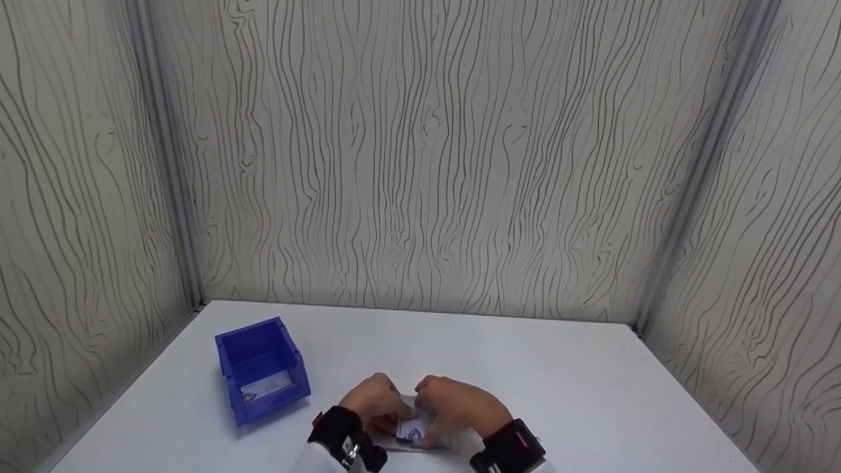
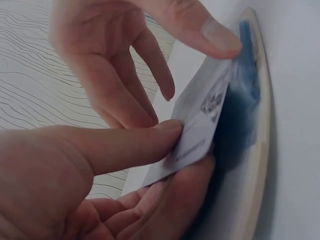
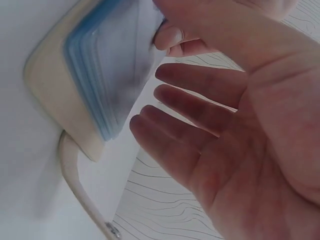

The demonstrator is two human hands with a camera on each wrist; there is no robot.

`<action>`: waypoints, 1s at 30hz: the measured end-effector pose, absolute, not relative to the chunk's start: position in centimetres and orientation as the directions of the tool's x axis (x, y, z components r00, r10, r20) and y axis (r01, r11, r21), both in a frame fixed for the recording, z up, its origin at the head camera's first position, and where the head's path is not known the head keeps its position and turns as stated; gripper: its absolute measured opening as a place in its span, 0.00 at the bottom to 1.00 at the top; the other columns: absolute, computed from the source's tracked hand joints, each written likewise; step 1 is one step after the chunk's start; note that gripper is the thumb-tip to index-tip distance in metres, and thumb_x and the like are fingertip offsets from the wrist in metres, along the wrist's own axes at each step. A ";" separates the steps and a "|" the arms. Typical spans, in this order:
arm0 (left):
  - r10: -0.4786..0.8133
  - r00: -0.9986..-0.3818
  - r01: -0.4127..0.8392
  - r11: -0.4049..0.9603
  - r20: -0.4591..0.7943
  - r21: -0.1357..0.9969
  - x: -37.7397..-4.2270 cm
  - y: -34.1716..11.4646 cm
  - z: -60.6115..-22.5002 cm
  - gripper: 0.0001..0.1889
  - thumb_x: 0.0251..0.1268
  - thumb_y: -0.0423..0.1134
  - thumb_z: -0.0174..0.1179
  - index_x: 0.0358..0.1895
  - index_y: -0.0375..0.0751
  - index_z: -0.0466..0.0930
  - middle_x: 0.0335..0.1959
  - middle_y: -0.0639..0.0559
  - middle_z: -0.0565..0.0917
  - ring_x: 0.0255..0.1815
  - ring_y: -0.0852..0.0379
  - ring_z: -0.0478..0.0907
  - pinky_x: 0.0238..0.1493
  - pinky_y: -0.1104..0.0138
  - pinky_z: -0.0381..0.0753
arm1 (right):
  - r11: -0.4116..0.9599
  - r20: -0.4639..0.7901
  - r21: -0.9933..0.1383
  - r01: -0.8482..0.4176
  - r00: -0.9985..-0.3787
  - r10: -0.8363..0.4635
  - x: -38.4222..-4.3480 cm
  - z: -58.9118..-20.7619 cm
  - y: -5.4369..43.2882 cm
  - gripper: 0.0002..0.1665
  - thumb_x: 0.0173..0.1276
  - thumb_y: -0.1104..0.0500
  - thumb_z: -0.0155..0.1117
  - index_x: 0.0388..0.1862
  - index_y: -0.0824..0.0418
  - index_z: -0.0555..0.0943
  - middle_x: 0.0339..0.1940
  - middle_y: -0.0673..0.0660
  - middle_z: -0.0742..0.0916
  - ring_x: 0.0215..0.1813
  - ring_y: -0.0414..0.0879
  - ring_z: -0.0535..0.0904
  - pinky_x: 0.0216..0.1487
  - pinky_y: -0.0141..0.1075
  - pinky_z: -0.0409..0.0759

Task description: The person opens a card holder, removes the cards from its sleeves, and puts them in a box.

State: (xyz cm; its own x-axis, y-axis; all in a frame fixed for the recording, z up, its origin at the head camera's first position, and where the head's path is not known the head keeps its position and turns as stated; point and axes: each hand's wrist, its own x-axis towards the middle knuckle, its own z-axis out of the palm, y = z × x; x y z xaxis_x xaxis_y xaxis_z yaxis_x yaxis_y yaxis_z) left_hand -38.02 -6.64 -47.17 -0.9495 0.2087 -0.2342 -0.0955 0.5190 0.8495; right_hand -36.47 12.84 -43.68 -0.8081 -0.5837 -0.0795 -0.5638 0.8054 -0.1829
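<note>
At 6 o'clock in the head view, both hands meet low over the white table (image 1: 558,368); the left hand (image 1: 376,399) pinches a card (image 2: 197,127), thumb flat on its printed face and fingers beneath; the right hand (image 1: 463,406) holds nothing that shows, its fingers loosely spread and apart from one another.

In the left wrist view the right hand comes in from 12 o'clock, its thumb at the card's upper corner; whether that thumb touches the card or a sleeve just behind it, I cannot fairly tell.

The card is tilted up beside the card holder (image 3: 52,82), which lies on the table under the hands; its blue-edged sleeves (image 3: 87,75) show toward 10 o'clock in the right wrist view, with a pale strap (image 3: 75,175) running from 8 o'clock down to a metal snap (image 3: 114,231) at 7.

From the hands, an open blue bin (image 1: 253,341) stands between 9 and 10 o'clock, well apart, a pale label (image 1: 266,386) showing within; wood-grain panels (image 1: 420,164) rise at 12 o'clock; black wristbands (image 1: 338,430) circle both wrists.
</note>
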 end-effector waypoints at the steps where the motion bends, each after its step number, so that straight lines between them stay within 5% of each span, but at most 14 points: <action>1: 0.208 -0.949 -0.099 0.519 -0.238 0.849 -38.1 -6.6 -47.2 0.12 0.58 0.37 0.81 0.34 0.35 0.87 0.29 0.45 0.91 0.26 0.56 0.88 0.29 0.69 0.85 | 0.805 -0.079 -0.191 -0.562 -0.808 -0.584 -36.5 -43.7 12.9 0.28 0.49 0.52 0.91 0.51 0.54 0.93 0.60 0.50 0.90 0.56 0.40 0.86 0.61 0.36 0.87; 13: 0.214 -0.940 -0.117 0.531 -0.266 0.839 -38.3 -6.6 -46.9 0.11 0.62 0.35 0.78 0.39 0.34 0.84 0.31 0.44 0.91 0.30 0.55 0.90 0.32 0.68 0.86 | 0.809 -0.088 -0.253 -0.531 -0.820 -0.565 -36.8 -43.8 13.2 0.29 0.48 0.53 0.92 0.50 0.55 0.91 0.44 0.44 0.90 0.42 0.32 0.79 0.49 0.32 0.83; 30: 0.248 -0.934 -0.099 0.509 -0.256 0.855 -38.3 -7.0 -47.1 0.11 0.62 0.35 0.78 0.39 0.33 0.86 0.33 0.44 0.91 0.30 0.55 0.90 0.33 0.68 0.87 | 0.802 -0.096 -0.292 -0.520 -0.819 -0.566 -36.9 -44.0 13.2 0.28 0.49 0.53 0.92 0.50 0.55 0.92 0.44 0.42 0.91 0.40 0.31 0.79 0.47 0.31 0.83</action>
